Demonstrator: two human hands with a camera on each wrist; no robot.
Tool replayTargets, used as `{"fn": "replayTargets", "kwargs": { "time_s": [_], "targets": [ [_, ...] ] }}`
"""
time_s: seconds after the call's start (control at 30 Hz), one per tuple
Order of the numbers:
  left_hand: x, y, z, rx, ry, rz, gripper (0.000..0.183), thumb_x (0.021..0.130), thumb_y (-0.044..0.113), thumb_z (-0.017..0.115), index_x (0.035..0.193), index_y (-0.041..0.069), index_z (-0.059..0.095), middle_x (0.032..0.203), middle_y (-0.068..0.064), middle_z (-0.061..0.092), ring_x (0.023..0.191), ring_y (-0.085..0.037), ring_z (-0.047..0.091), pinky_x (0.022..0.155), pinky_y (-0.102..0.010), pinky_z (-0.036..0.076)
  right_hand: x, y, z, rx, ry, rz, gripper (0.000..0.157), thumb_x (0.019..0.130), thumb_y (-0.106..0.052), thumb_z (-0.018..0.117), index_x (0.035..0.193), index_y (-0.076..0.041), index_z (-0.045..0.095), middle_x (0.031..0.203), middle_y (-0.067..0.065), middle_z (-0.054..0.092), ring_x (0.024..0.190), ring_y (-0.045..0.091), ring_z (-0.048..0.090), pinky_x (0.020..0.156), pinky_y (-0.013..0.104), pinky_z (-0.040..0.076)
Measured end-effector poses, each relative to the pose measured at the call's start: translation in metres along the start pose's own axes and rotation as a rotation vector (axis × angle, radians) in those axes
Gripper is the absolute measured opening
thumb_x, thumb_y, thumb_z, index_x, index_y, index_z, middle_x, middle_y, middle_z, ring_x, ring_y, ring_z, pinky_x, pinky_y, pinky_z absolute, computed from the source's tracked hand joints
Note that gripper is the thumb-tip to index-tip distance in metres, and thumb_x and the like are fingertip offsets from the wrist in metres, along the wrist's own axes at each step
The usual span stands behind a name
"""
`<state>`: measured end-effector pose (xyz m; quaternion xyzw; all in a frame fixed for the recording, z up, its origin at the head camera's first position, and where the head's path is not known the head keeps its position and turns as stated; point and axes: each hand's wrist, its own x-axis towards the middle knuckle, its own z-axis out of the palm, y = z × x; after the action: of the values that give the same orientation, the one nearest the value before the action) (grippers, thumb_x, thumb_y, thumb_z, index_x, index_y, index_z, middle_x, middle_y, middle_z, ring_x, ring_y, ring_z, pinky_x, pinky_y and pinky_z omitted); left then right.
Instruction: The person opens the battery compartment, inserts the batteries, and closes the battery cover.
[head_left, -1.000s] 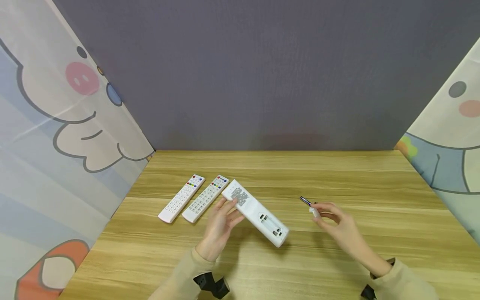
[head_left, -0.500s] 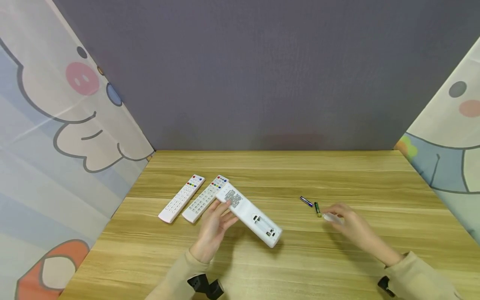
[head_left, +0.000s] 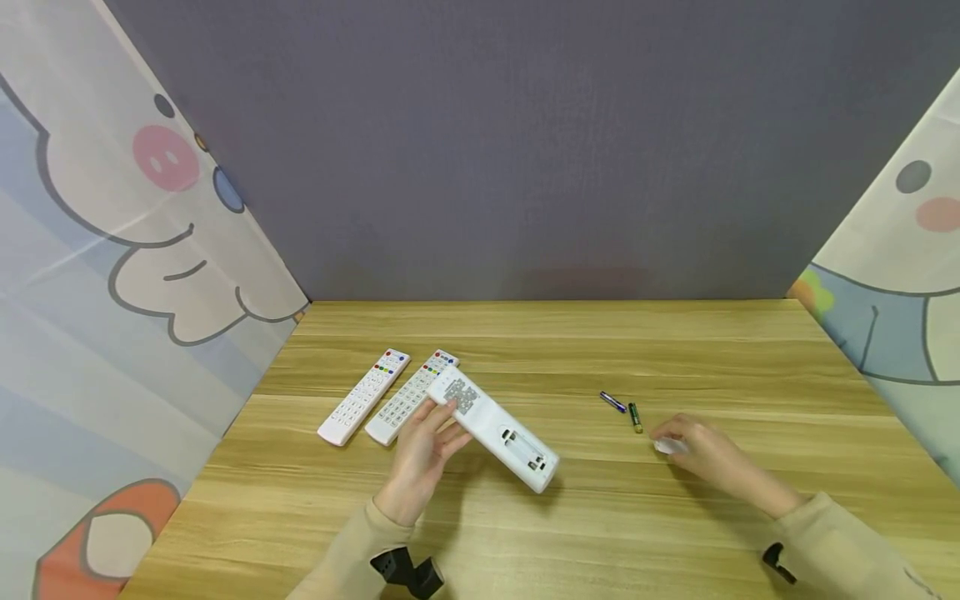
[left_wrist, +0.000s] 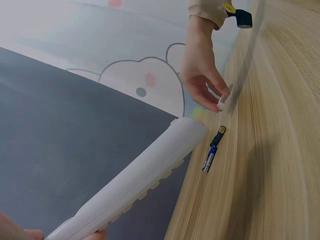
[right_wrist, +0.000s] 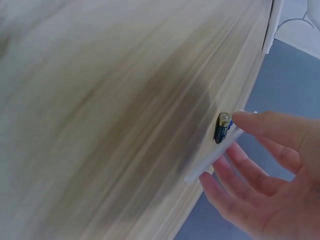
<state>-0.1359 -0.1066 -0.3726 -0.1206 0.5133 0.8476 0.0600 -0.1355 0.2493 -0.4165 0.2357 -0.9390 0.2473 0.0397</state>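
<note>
My left hand (head_left: 418,458) grips a white remote control (head_left: 491,425) by its labelled end, holding it tilted over the table. Its back faces up and the battery compartment shows uncovered, with no batteries in it. My right hand (head_left: 708,458) pinches a small white battery cover (right_wrist: 212,160), low over the wood at the right. Just left of that hand lie a green AAA-size battery (head_left: 635,417) and a blue-purple one (head_left: 612,402). In the left wrist view the held remote (left_wrist: 135,175) shows edge-on, its buttons facing down.
Two more white remotes lie button side up at the left, an outer one (head_left: 363,397) and an inner one (head_left: 411,398). The held remote overlaps the inner one's top in the head view. A grey panel (head_left: 555,167) rises behind the wooden table (head_left: 570,550).
My right hand has moved right and toward me with the battery cover, leaving the green battery on the table in view. The held remote has shifted slightly left with my left hand.
</note>
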Motion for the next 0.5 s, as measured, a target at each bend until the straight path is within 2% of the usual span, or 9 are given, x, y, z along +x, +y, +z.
{"fn": "replayTargets", "kwargs": {
  "time_s": [0.2, 0.5],
  "targets": [
    [-0.0009, 0.0003, 0.0006, 0.001, -0.005, 0.001, 0.040, 0.088, 0.007, 0.051, 0.125, -0.003, 0.040, 0.090, -0.003, 0.061, 0.077, -0.017, 0.061, 0.074, -0.030, 0.054, 0.0005, 0.0036, -0.0013, 0.000, -0.080, 0.010, 0.027, 0.065, 0.010, 0.067, 0.090, 0.000, 0.064, 0.090, 0.009, 0.060, 0.082, 0.029, 0.058, 0.067, 0.038, 0.053],
    [-0.0017, -0.0013, 0.0012, 0.001, -0.002, 0.011, 0.041, 0.087, 0.007, 0.051, 0.125, -0.003, 0.040, 0.092, -0.005, 0.061, 0.079, -0.019, 0.062, 0.078, -0.034, 0.053, 0.0004, 0.0073, 0.0007, 0.019, -0.130, 0.025, 0.024, 0.068, 0.008, 0.066, 0.090, -0.001, 0.064, 0.088, 0.005, 0.059, 0.078, 0.023, 0.057, 0.062, 0.032, 0.052]
  ]
}}
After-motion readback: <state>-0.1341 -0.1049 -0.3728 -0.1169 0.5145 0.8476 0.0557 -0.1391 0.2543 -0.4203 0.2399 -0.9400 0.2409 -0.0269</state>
